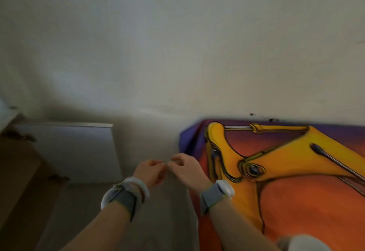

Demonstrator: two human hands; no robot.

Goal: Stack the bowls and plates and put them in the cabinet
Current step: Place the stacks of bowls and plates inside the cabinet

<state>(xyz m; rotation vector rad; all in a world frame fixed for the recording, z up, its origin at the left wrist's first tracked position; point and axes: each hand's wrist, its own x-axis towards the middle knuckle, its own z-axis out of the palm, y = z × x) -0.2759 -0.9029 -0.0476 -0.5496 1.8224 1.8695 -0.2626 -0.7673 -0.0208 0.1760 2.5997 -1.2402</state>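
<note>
The left hand [151, 171] and right hand [187, 168] meet fingertip to fingertip, whether pinching anything I cannot tell; bowls and plates are out of view, so best find them first.

Gap between white panel [69, 152] and printed cloth [296, 201], wall [177, 53] behind

Light: dim, diffuse, wall [177, 33] palest toward upper right | Shadow: broad soft shade low on wall, darkest lower left | Blur: whole frame smeared; left hand [151, 172] and right hand [187, 169] soft-edged | Distortion: wide-angle bowing at edges | Colour: orange cloth [296, 201] vivid against grey surroundings
</note>
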